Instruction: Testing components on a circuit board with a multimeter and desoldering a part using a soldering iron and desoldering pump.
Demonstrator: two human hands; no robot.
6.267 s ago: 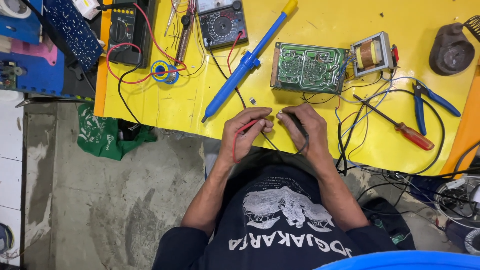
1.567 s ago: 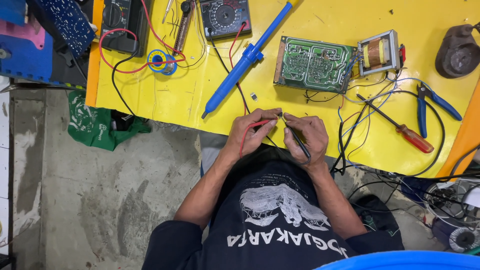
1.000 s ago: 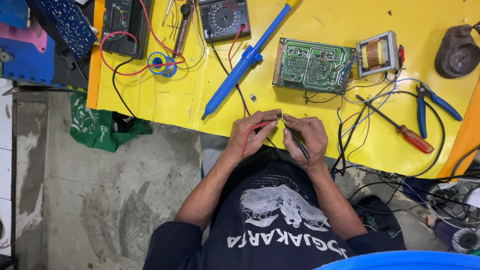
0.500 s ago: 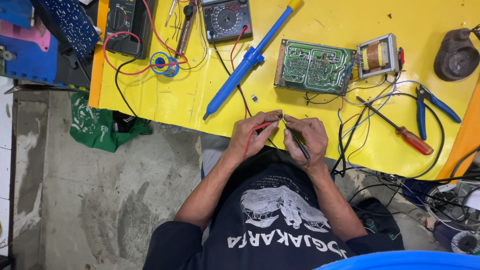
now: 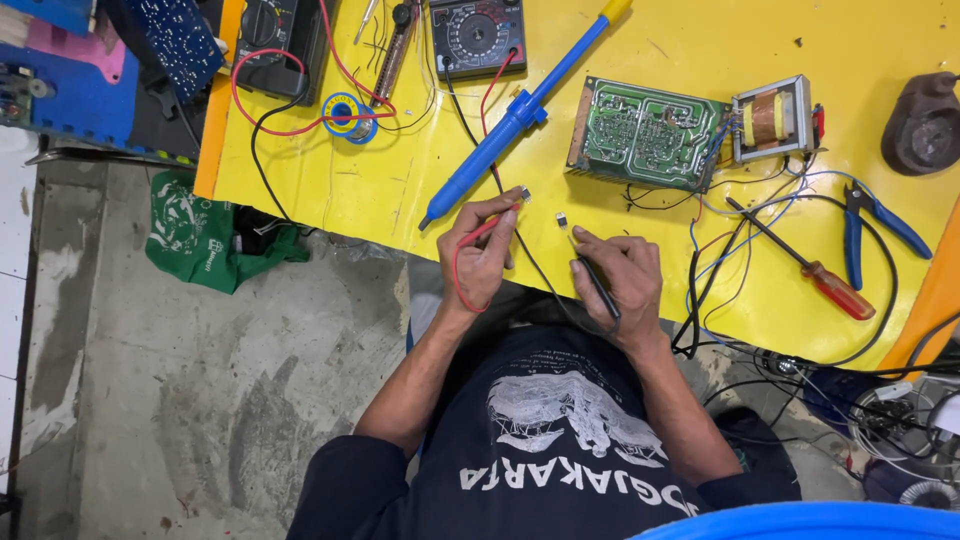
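Probes in both my hands: left hand point(image 5: 480, 255) grips the red probe point(image 5: 497, 215), right hand point(image 5: 615, 275) the black probe point(image 5: 597, 285), a small part point(image 5: 561, 218) between their tips

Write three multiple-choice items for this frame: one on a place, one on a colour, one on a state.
1. Where does the green circuit board lie?
A. On the floor
B. On the yellow table, left of the transformer
C. In the person's lap

2. What colour is the lead of the probe in the left hand?
A. Red
B. Green
C. White

3. How is the red-handled screwdriver?
A. Held in the right hand
B. Standing upright
C. Lying untouched on the table

Answers: 1 B, the board rests on the yellow table beside the transformer. 2 A, a red probe lead loops below that hand. 3 C, the right hand holds a black probe instead.
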